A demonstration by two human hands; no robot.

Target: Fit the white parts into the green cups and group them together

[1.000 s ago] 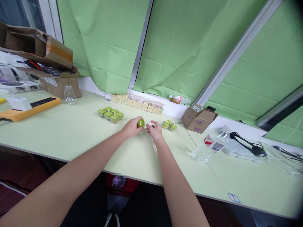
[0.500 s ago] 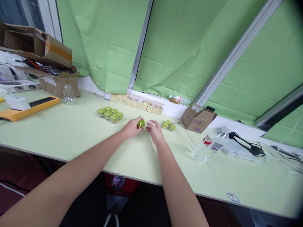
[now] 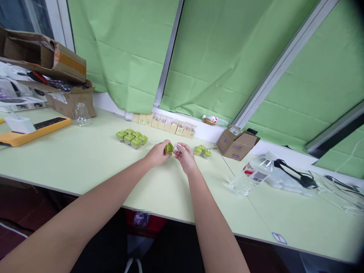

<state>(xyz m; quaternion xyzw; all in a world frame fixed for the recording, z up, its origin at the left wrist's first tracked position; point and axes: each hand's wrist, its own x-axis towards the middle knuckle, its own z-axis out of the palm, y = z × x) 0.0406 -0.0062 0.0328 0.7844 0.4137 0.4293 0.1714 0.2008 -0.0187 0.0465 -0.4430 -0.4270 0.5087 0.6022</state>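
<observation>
My left hand (image 3: 158, 153) is closed around a small green cap-like piece (image 3: 168, 148), held just above the pale green table (image 3: 85, 159). My right hand (image 3: 184, 154) is closed on a small white piece (image 3: 176, 147) right next to the green one; the two pieces almost touch. A cluster of finished green pieces (image 3: 132, 138) sits to the left of my hands. A smaller group of green pieces (image 3: 203, 151) lies just right of my right hand.
A row of small cream boxes (image 3: 165, 124) lines the wall under green curtains. An open cardboard box (image 3: 236, 142), a lying plastic bottle (image 3: 250, 176) and black cables (image 3: 295, 173) are at right. Cardboard boxes (image 3: 51, 72), a glass dome (image 3: 82, 115) and a yellow device (image 3: 34, 129) stand at left.
My right hand has brought the white piece slightly closer to the green piece. The view has shifted a little; the other things lie as before.
</observation>
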